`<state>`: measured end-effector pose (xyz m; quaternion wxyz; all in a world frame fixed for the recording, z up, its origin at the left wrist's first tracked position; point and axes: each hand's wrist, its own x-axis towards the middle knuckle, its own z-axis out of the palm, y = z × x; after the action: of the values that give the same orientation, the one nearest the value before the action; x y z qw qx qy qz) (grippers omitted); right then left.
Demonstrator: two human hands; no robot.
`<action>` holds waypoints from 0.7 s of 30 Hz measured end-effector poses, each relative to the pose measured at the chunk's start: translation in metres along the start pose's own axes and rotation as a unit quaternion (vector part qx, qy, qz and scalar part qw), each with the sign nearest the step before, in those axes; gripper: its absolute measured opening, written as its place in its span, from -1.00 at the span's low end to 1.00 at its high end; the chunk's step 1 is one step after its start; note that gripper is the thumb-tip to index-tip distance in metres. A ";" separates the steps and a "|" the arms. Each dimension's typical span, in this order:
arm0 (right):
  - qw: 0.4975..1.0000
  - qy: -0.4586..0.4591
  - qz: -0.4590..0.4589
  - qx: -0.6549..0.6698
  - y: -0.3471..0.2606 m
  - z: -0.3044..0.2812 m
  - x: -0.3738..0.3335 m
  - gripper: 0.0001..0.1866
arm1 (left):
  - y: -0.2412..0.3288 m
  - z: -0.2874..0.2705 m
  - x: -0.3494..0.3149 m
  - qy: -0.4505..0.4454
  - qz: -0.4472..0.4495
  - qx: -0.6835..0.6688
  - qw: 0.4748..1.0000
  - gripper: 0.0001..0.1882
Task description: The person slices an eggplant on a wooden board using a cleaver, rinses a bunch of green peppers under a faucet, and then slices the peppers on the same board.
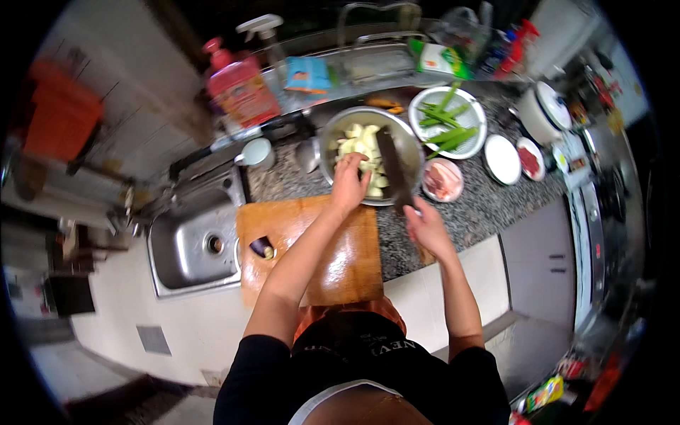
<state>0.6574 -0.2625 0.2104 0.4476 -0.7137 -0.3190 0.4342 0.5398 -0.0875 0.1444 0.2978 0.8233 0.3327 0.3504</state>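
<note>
My right hand [427,225] is closed around the handle of a cleaver [394,166], its dark broad blade slanting over the right side of a steel bowl [327,145]. In the bowl lie many pale cut vegetable pieces [363,142]. My left hand [350,185] reaches over the bowl's near rim with its fingers apart, at the pale pieces; I see nothing gripped in it. Below my left forearm a wooden cutting board [319,269] lies at the counter's edge. On its left part rests a purple-skinned eggplant piece [261,247] with pale flesh.
A white colander [473,145] holds green vegetable strips. Bowls of raw meat [443,180], a white bowl [502,160] and a lidded pot [542,113] stand to the right. Left are a steel sink [188,244] and a pale mug [256,154]. Bottles line the back ledge.
</note>
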 end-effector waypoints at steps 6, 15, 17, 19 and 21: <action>0.999 -0.037 0.003 -0.021 0.003 0.006 -0.061 -0.82 | -0.056 -0.094 -0.104 0.081 -0.082 0.133 0.984 -0.58; 0.967 -0.185 0.084 -0.154 0.078 0.073 -0.081 -0.70 | -0.104 -0.148 -0.224 0.041 -0.301 0.046 0.952 -0.46; 0.956 -0.180 -0.024 -0.230 0.086 0.081 -0.082 -0.66 | -0.064 -0.131 -0.219 -0.007 -0.313 0.050 0.948 -0.47; 0.950 -0.161 -0.077 -0.256 0.066 0.094 -0.087 -0.66 | -0.038 -0.114 -0.224 -0.013 -0.292 0.064 0.954 -0.50; 0.936 -0.188 -0.061 -0.291 0.059 0.100 -0.089 -0.66 | -0.024 -0.102 -0.225 -0.013 -0.274 0.058 0.960 -0.56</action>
<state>0.5336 -0.3243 0.1639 0.1782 -0.6971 -0.5526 0.4207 0.3331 -0.2175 0.1007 0.3389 0.7209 0.5613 0.2244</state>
